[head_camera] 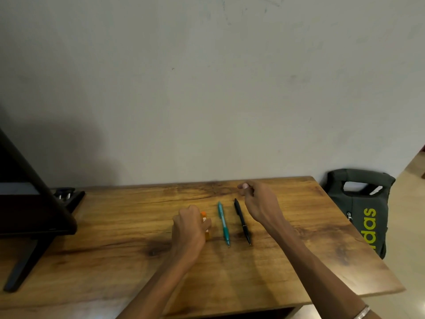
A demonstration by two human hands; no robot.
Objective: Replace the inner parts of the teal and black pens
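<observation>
- Orange, boxy small object (205, 223) sits in the left hand (189, 229): fingers curled round it, thumb on its right side, most of it hidden. Can't tell what it is.
- Right hand (258, 203) holds nothing I can see; fingers loosely curled, hovering above the slim black plastic click pen (242, 221), not touching it.
- Slim teal plastic click pen (223, 223) lies just beside the orange object, black pen just right of it. Both parallel, apart, mid-desk, nearer the back edge of the wooden desk (322, 249), tips toward the front edge.
- Handling, my read: both pens light, rigid, smooth barrels, so they'll roll and slip. Teal one looks to have a darker grip sleeve near the tip; best friction there.
- Take hold: one hand on the grip section, other on the upper barrel, twist apart. Any spring or refill inside would be small and easy to lose, so keep it over the desk.
- Both pens look fully assembled; no disassembly done.
</observation>
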